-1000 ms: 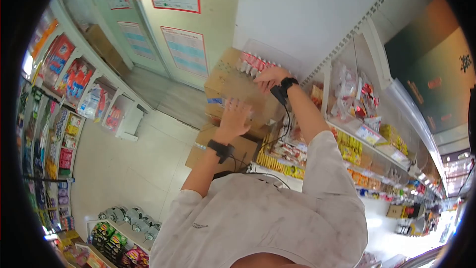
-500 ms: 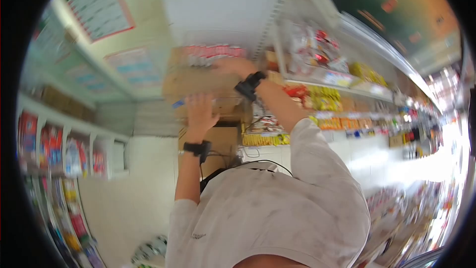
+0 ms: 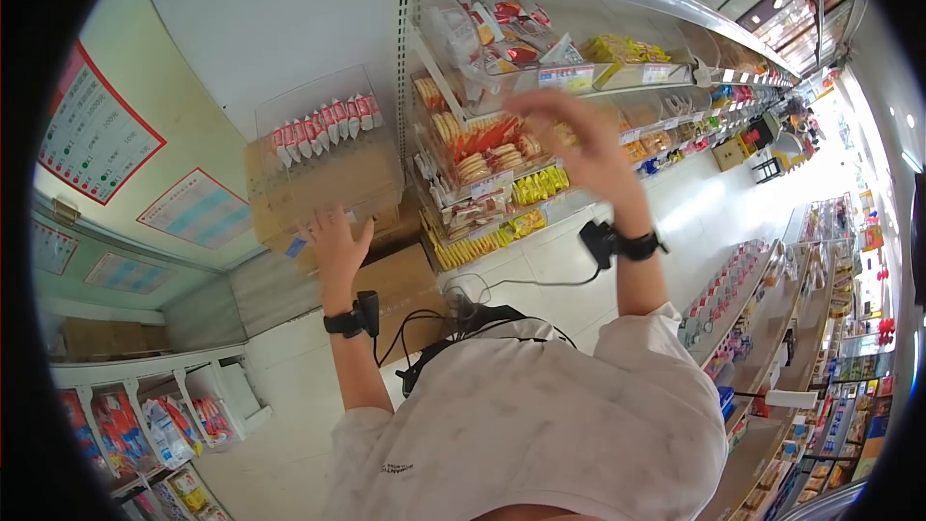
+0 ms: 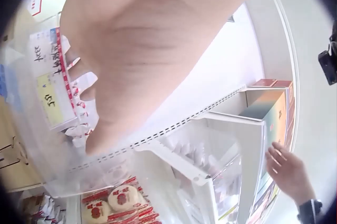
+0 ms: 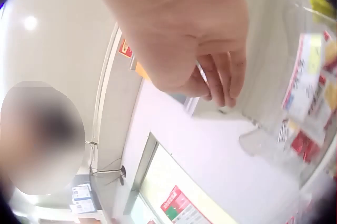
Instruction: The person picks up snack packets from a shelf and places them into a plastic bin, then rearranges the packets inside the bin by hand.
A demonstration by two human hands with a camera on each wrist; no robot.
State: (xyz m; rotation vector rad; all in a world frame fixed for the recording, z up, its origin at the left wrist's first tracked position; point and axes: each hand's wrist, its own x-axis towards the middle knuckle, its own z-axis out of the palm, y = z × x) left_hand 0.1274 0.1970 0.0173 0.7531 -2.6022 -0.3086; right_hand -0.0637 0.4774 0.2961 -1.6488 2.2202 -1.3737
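A clear plastic bin [image 3: 371, 178] holds a row of red-and-white wrapped packets [image 3: 323, 130]. My left hand [image 3: 338, 241] rests at the front of this bin, fingers stretched toward it and thumb spread to the right. In the left wrist view, that hand [image 4: 131, 50] overlaps the bin's edge beside a handwritten price label [image 4: 50, 84]; the packets show behind its fingers. My right hand [image 3: 579, 150] is raised in front of the snack shelves, away from the bin. The right wrist view shows its fingers [image 5: 224, 79] loosely bent with nothing in them.
Shelves to the right carry bagged snacks [image 3: 511, 24], round biscuits [image 3: 502, 159] and yellow packets [image 3: 540, 185]. A cardboard box [image 3: 400, 280] stands below the bin. Cables [image 3: 540, 282] run from both wrists to the waist. Low shelves [image 3: 762, 318] line the lower right.
My right hand has left the row of packets and swung right, up before the shelves. The left hand stays at the bin's front. The head view has turned to the right.
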